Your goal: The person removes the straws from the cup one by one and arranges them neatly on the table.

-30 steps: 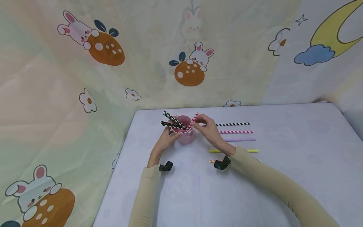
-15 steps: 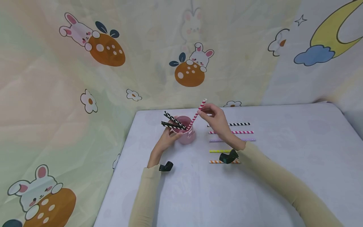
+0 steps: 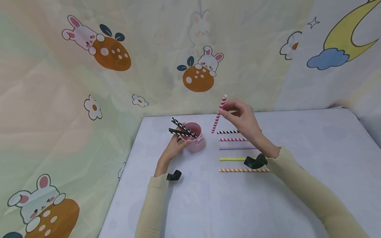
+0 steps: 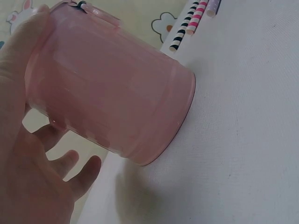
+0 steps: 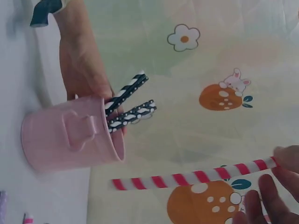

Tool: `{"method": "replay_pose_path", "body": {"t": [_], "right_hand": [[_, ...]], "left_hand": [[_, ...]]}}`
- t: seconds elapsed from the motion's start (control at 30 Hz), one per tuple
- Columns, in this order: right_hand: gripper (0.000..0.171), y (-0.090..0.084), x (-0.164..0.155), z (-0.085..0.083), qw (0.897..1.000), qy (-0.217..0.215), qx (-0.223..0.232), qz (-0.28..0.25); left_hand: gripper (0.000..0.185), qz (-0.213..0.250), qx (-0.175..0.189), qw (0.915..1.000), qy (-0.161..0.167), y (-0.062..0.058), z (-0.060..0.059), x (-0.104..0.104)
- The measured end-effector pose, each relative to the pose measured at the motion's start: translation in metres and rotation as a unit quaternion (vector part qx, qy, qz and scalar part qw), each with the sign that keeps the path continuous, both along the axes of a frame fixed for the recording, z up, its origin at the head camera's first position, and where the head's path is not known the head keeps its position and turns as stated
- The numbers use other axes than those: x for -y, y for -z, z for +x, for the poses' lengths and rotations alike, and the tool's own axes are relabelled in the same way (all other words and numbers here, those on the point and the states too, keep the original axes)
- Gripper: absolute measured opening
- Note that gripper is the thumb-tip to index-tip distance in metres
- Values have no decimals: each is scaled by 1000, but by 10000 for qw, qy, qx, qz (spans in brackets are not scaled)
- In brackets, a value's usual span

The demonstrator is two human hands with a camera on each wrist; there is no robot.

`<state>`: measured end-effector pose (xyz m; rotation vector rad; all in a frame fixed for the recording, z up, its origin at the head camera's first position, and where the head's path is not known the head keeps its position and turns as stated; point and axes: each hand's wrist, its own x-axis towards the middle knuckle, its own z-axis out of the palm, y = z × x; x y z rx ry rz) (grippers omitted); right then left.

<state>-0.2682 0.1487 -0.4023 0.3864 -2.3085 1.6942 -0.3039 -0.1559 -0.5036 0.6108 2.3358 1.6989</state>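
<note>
In the head view my left hand (image 3: pixel 173 147) grips a pink cup (image 3: pixel 197 145) by its rim, thumb on the near side. The left wrist view shows the cup's side (image 4: pixel 112 88) close up, with the thumb along it and the other fingers behind. Several black-and-white patterned paper straws (image 3: pixel 180 127) lean inside the cup toward the left. My right hand (image 3: pixel 242 117) pinches a red-and-white striped paper straw (image 3: pixel 218 116) near its upper end. That straw slants in the air to the right of the cup, its lower end apart from the rim.
On the white table (image 3: pixel 190 205) several straws lie in a row right of the cup: a black-striped straw (image 3: pixel 227 132), a pink-striped straw (image 3: pixel 232 139), a purple straw (image 3: pixel 235 148), a yellow straw (image 3: pixel 230 159) and an orange-striped straw (image 3: pixel 238 170). A printed cloth (image 3: pixel 160 66) hangs behind.
My right hand has drawn the red-striped straw up and rightward out of the cup. The left hand and the cup have stayed in place.
</note>
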Motion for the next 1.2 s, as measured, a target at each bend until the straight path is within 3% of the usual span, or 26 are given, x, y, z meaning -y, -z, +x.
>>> {"method": "replay_pose_path", "body": {"t": [0.23,0.53,0.77,0.87,0.97,1.2], "right_hand": [[21,5,-11,21,9874,-451,246,1493],[15,7,-29,51,9614,-786,374,2612],[11,1,-29,82,9108,-686,205,4066],[12,4,-25,95,8955,-602,73,4409],[14,12,-19,105,8764,-491,-118,4789],[17,40,-6,124,8167,-433,-469,5735]], "left_hand": [[78,63,80,9999,-33,2,1,1],[80,45,75,10000,-35,2,1,2],[77,38,7,10000,-15,1,-1,1],[78,32,-8,10000,-4,2,-2,1],[78,41,-3,10000,-6,2,-2,1],[79,60,35,10000,-38,3,-2,1]]}}
